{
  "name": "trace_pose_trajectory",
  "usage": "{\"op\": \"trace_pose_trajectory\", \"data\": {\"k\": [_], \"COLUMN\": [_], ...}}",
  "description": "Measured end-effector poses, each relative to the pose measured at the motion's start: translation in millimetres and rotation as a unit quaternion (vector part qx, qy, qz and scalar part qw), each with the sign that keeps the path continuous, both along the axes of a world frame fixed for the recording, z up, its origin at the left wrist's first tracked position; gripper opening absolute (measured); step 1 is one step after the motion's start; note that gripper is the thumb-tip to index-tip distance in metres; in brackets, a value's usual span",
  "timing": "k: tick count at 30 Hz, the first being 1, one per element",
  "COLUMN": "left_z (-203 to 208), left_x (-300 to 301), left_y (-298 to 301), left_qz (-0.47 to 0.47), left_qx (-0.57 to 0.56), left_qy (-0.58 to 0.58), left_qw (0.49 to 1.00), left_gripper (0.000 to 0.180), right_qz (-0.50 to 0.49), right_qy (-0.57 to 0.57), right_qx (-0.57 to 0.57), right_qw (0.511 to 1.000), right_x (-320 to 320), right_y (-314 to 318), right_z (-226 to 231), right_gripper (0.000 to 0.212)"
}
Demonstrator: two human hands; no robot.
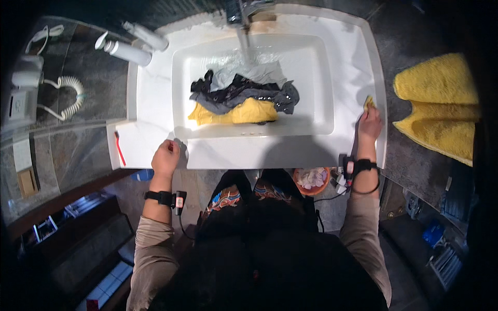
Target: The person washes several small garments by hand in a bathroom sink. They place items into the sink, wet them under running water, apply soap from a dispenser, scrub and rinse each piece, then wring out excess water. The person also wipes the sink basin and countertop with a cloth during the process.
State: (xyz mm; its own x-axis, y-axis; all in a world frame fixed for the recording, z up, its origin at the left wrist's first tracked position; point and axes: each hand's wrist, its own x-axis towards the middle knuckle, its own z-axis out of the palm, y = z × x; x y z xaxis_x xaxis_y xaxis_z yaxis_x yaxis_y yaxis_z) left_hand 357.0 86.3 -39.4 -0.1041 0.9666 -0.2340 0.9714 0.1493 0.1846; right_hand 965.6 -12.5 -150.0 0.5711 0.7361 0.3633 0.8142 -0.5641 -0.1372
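Observation:
A white rectangular sink (321, 78) is set in a white counter. In it lie wet clothes in a heap: a yellow cloth (249, 112) in front, dark grey and black garments (244, 93) behind, and a pale, sheer-looking cloth (270, 71) under the tap (234, 13), from which water runs. My left hand (166, 156) is closed at the counter's front edge, left of the sink, with nothing seen in its fingers. To the right of the sink, my right hand (370, 123) pinches a small yellow-brown piece (369, 102) over the counter; its exact kind is unclear.
A red toothbrush (120, 149) lies on the counter's left end. Two white bottles (129, 52) stand at the back left. A yellow towel (436, 103) hangs at the right. Below the counter sits an orange basin (312, 191) holding pale cloth. A coiled white cord (72, 98) hangs left.

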Motion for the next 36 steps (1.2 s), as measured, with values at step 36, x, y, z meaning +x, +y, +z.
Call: {"op": "trace_pose_trajectory", "data": {"k": [36], "left_z": [-4], "left_x": [-230], "left_y": [29], "left_qz": [0.005], "left_qx": [0.073], "left_qy": [-0.106], "left_qw": [0.992], "left_gripper": [0.013], "right_qz": [0.606], "right_qy": [0.382], "right_qx": [-0.141], "right_qw": [0.683], "right_x": [-583], "right_y": [288], "right_z": [28], "right_gripper": [0.023]}}
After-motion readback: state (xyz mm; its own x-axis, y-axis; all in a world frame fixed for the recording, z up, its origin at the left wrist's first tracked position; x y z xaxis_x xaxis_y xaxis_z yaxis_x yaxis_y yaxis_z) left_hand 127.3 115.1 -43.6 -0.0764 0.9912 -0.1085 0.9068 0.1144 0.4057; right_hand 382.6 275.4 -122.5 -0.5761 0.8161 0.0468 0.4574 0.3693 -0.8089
